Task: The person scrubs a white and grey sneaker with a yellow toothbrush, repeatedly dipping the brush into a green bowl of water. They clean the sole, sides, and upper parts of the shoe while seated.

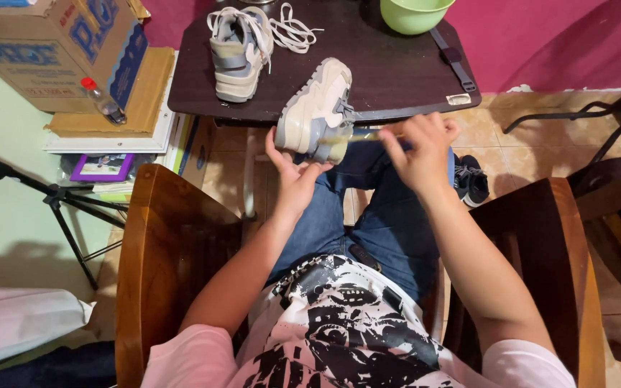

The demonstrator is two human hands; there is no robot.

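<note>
Table edge (397,111) close above hands (418,154)

— What carried your things?

— You had a dark brown table (397,79) in front of you. A grey and cream sneaker (238,50) lay near its back left corner, its white laces (292,32) spilling loose across the top beside it.

— Anything else on it?

— A light green bowl (412,13) stood at the back edge, right of the middle. A dark strap (454,57) ran down along the right edge, and a small pale label (458,99) sat at the front right corner.
</note>
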